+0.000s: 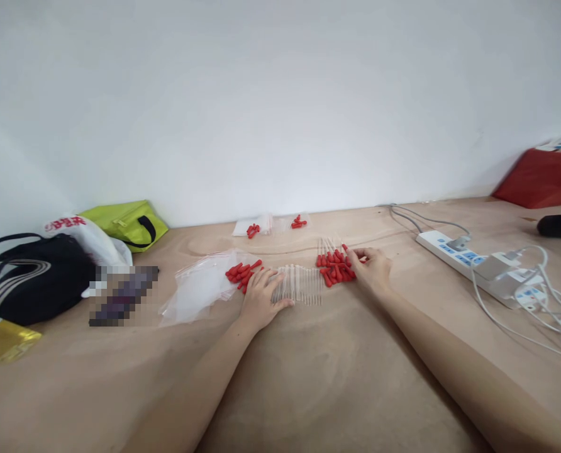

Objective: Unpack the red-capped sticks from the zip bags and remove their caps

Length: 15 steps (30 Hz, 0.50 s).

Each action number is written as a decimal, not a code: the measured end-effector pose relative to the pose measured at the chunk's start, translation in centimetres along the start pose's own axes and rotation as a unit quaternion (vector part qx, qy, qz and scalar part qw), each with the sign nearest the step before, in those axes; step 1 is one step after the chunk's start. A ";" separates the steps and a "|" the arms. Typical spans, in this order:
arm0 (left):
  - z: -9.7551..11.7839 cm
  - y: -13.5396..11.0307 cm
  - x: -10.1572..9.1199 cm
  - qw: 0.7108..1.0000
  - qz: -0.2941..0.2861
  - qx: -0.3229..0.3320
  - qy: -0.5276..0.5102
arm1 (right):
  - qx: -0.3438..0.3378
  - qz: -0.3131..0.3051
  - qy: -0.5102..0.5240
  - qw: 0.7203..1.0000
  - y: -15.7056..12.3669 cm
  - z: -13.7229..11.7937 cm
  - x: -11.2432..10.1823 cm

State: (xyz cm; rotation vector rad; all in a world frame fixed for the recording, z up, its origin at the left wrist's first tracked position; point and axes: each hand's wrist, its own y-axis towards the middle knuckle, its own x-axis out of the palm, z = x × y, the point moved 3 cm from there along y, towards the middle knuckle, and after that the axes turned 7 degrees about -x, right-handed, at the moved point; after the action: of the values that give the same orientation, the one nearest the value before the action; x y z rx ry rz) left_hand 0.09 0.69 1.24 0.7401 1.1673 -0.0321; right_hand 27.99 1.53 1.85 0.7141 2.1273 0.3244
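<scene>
A row of clear glass dropper tubes (pixel 302 286) lies side by side in the middle of the table. My left hand (pixel 260 301) rests at the row's left end, open, fingers stretched out and thumb apart. Just beyond it is a pile of loose red rubber bulbs (pixel 240 273). To the right of the row, more red bulbs (pixel 337 274) lie in a heap, and above them several droppers (pixel 324 257) have tubes pointing away from me. My right hand (pixel 373 269) is closed there in a pinch on the red bulb of a dropper (pixel 345 248).
Clear zip bags (pixel 195 289) lie left of my left hand. Two small bags with red bulbs (pixel 253 231) sit near the wall. A white power strip (pixel 455 251) with cables is on the right. A black bag (pixel 39 277) and a lime-green bag (pixel 129 223) stand on the left.
</scene>
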 end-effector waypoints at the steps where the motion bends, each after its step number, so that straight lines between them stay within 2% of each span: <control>1: -0.1 0.1 0.1 1.000 0.002 -0.005 0.008 | -0.027 0.005 0.027 0.999 -0.3 -0.4 -0.1; 3: -0.1 0.2 0.0 0.999 0.018 -0.014 0.023 | -0.104 -0.013 0.075 0.992 -1.3 -1.6 -0.1; 6: 0.3 0.3 -0.7 0.996 0.076 -0.016 0.039 | -0.241 -0.063 0.104 0.963 -3.4 -3.9 0.4; 9: 1.3 0.1 -1.7 0.991 0.118 0.028 0.052 | -0.340 -0.080 0.098 0.932 -5.4 -5.7 0.8; 12: 2.5 -0.2 -2.3 0.988 0.110 0.091 0.058 | -0.376 -0.095 0.113 0.915 -6.5 -6.6 1.1; 15: 3.4 -0.5 -2.3 0.987 0.103 0.116 0.052 | -0.379 -0.107 0.128 0.910 -6.9 -6.9 1.1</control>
State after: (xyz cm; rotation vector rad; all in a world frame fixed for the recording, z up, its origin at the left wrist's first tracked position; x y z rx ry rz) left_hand 1.70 -2.29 3.59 1.0769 1.1922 0.0448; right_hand 19.39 -3.15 2.14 -0.0208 2.0484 1.0918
